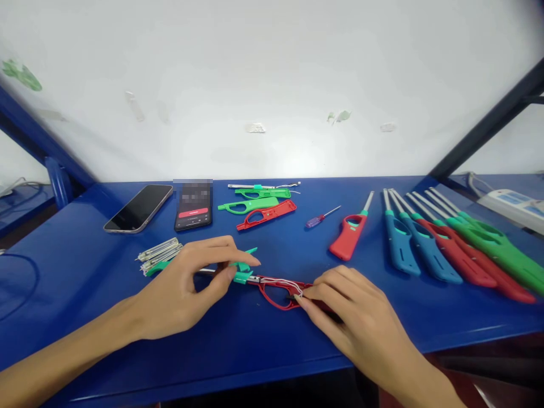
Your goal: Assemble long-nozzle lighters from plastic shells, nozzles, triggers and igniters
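A red half-shell of a lighter (276, 305) lies near the front of the blue table, with a white wire (283, 280) along it and a green collar (243, 277) at its left end, where the metal rod begins. My left hand (195, 283) is over the rod, its thumb and index finger apart around the green collar, the thumb near it. My right hand (352, 306) pinches at the right part of the red shell, fingertips on the wire's end and a small dark part. Its palm hides the shell's right end.
Clear tubes (159, 253) lie beyond my left hand. Two phones (138, 208), green and red shells (267, 214) and a screwdriver (317, 220) are farther back. A red lighter (348, 238) and several lighters (437, 249) lie right; a power strip (516, 207) is beyond them.
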`<state>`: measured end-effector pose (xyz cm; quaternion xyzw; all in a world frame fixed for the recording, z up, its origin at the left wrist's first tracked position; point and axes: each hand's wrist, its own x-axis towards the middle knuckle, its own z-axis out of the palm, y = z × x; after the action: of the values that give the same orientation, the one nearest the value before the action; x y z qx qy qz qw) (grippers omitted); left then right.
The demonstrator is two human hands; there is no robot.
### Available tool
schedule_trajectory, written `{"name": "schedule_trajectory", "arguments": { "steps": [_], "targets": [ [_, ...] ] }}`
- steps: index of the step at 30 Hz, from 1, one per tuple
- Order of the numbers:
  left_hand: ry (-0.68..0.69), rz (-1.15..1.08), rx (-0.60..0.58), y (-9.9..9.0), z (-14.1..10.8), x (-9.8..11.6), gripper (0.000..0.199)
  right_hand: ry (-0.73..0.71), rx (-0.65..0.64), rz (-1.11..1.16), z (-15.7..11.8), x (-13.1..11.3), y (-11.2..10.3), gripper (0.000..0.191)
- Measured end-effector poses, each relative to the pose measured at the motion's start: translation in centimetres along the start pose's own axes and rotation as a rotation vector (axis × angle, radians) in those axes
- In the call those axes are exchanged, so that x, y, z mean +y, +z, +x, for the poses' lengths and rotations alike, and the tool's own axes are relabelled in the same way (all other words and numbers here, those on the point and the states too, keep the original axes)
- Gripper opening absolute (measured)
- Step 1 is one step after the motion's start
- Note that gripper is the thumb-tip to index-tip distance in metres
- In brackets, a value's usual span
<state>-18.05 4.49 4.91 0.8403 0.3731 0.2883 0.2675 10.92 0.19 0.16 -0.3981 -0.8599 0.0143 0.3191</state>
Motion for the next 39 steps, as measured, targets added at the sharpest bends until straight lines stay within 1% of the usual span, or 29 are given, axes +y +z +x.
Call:
{"name": "schedule_trajectory", "arguments": {
  "steps": [3,5,9,13,19,22,24,26,28,30,32,35,39],
  "targets": [
    [0.014,-0.019,0.048,0.5,-0.2,-0.4,0.023,0.007,-0.004,0.004,0.0,0.0,0.0,0.012],
    [0.016,-0.025,0.074,0.7,-0.3,-0.7,0.021,0.001,-0.008,0.001,-0.1,0.0,0.0,0.012],
    [0.054,0.080,0.105,0.8,-0.3,-0.9,0.024,-0.025,-0.004,-0.026,0.0,-0.2,-0.2,0.012],
    [0.111,0.210,0.142,0.8,-0.3,-0.7,0.022,-0.044,0.020,-0.051,0.1,-0.3,-0.2,0.010],
    [0.228,0.216,0.136,1.5,-0.6,-0.4,0.028,-0.038,0.026,-0.053,0.1,-0.5,-0.1,0.009],
    [0.202,0.236,0.154,2.0,-0.8,-0.2,0.033,-0.046,0.020,-0.059,0.1,-0.5,-0.1,0.010],
    [0.161,0.184,0.162,2.5,-0.9,0.0,0.036,-0.040,0.010,-0.063,0.1,-0.6,-0.1,0.011],
    [0.133,0.125,0.182,3.0,-0.8,0.2,0.035,-0.019,-0.004,-0.060,0.1,-0.6,0.0,0.011],
    [0.130,0.130,0.204,3.3,-0.5,0.4,0.030,0.019,-0.022,-0.040,0.2,-0.6,0.0,0.011],
    [0.154,0.177,0.180,3.5,0.1,0.7,0.027,0.058,-0.037,-0.002,0.3,-0.6,-0.1,0.009],
    [0.181,0.198,0.117,3.6,0.7,0.9,0.027,0.096,-0.056,0.049,0.4,-0.7,-0.1,0.008],
    [0.212,0.160,0.041,3.8,1.4,1.1,0.024,0.153,-0.088,0.096,0.5,-0.8,-0.3,0.009],
    [0.215,0.156,-0.019,4.1,1.2,1.1,0.023,0.173,-0.114,0.085,0.6,-0.8,-0.3,0.013]
  ]
}}
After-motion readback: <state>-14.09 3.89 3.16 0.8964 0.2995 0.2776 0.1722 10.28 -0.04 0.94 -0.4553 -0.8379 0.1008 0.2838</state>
